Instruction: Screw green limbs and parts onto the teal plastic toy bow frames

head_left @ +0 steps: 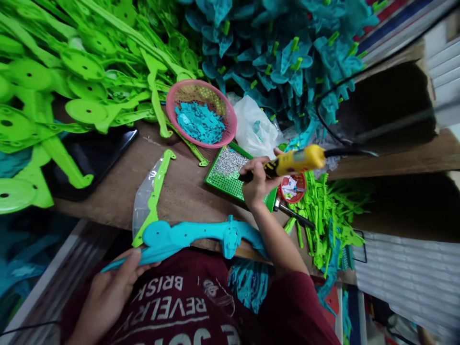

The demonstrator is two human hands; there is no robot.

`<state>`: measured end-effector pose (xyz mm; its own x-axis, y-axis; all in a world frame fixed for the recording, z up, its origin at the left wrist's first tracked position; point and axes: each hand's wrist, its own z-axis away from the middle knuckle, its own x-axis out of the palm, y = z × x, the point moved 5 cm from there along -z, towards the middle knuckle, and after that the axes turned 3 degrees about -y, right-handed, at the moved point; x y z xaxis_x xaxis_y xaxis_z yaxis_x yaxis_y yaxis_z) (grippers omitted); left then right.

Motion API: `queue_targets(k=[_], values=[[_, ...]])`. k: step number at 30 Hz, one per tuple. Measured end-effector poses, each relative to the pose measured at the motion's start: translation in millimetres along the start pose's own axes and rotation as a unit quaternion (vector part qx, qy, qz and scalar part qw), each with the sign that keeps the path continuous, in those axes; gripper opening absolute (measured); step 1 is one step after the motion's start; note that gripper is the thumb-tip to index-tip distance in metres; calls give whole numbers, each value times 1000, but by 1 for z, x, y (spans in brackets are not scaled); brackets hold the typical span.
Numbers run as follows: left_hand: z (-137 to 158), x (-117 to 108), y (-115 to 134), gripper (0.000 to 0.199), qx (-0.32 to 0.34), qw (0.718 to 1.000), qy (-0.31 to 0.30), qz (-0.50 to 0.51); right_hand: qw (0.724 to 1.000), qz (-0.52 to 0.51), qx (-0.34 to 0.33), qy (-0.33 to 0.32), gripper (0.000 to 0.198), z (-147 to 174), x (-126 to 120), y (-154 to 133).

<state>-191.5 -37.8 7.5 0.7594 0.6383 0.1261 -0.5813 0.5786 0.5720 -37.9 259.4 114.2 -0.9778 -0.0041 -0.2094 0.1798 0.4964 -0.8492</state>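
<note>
Head: blue part (196,232), seemingly plastic.

Left hand (115,280), eight o'clock: is gripping a long blue part (197,233). Right hand (258,184), off centre toward three: is holding a yellow corded tool (296,161). Pink basket (230,112), eleven o'clock: is containing blue pieces (201,125). Green parts (84,64), ten o'clock: are lying heaped.

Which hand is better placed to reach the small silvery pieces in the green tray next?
The right hand, probably: it is near the small silvery pieces in the green tray, though holding a yellow tool. The left hand grips the blue part, farther away.
</note>
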Motion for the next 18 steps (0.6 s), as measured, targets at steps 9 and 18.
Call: queue_targets(k=[9,18], values=[[-19,5,-18,54,39,994,-70,76,949,-207,81,-222,35,96,49,-78],[-18,11,-6,58,59,993,-67,80,933,-239,45,-266,48,116,62,-60]])
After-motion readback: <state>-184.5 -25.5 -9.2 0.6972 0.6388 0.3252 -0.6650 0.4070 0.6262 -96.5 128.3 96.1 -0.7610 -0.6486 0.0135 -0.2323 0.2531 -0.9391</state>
